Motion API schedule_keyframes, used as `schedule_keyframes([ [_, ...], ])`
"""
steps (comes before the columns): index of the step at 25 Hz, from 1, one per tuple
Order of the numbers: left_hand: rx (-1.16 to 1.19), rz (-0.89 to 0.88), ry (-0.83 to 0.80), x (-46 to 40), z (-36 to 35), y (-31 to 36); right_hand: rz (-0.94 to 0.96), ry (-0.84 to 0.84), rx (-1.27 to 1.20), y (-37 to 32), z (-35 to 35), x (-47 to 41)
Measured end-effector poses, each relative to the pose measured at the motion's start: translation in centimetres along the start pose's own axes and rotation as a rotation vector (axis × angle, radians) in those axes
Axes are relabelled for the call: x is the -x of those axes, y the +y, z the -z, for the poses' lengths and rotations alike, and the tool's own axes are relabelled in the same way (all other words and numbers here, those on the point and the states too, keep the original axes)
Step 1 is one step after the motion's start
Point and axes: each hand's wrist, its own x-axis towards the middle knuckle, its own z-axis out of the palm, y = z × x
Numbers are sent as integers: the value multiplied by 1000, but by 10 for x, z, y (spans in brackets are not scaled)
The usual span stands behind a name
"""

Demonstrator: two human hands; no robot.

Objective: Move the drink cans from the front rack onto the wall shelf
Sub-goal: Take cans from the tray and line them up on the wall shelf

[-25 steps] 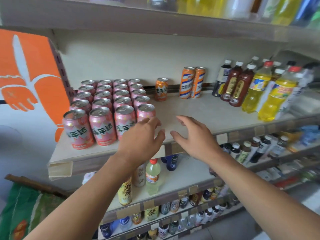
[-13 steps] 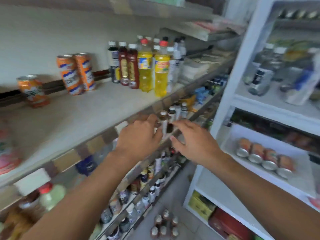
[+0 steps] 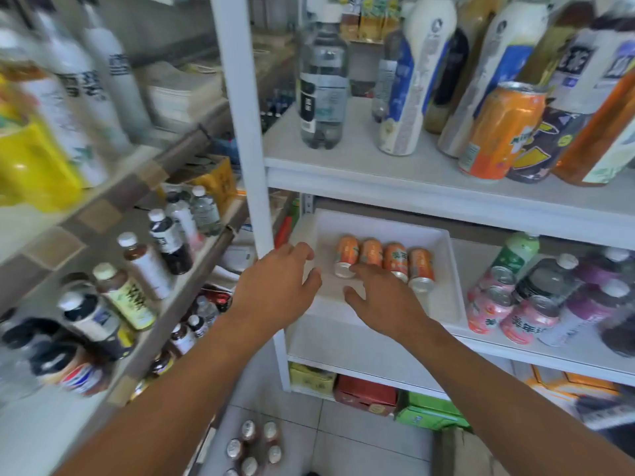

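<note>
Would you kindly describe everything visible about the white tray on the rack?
The white tray is a shallow, rectangular, plastic-looking bin with raised walls, sitting on the white rack's middle shelf. Four orange cans lie on their sides in a row inside. The right hand reaches over its front edge; the left hand hovers at its left corner.

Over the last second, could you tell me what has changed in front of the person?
The view swung right, from the wall shelf with pink cans to the white rack. Both hands moved toward the four orange cans in its white tray; the right hand is nearest them. The left hand stays open; neither holds anything.
</note>
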Motion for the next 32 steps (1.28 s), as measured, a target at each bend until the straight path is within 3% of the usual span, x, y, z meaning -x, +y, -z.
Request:
schedule_keyframes([
  [11, 21, -65, -164, -89, -95, 40, -417, -140, -33, 142, -29, -67],
  [19, 23, -57, -193, -126, -149, 37, -356, -40, 32, 171, -74, -120],
  [24, 42, -41, -205, -132, -166, 30, -430, -12, 10, 183, -90, -152],
  [28, 44, 17, -203, -138, -171, 23, -495, -109, -5, 222, -149, -200],
  [32, 49, 70, -212, -140, -168, 20, -501, -120, -38, 190, -126, -196],
])
